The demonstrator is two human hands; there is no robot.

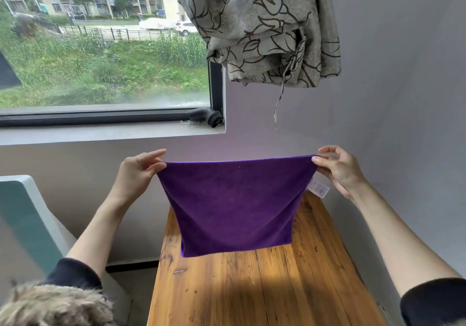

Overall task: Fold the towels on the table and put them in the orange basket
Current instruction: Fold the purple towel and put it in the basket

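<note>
Purple towel (234, 204) pinched at top corners by both hands (137, 172) (338, 169), white label (318, 187) print unreadable.

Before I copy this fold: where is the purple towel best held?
At its two top corners. The purple towel hangs flat above the wooden table, top edge taut. The left hand pinches the left corner, the right hand the right, each coming from its outer side.
</note>
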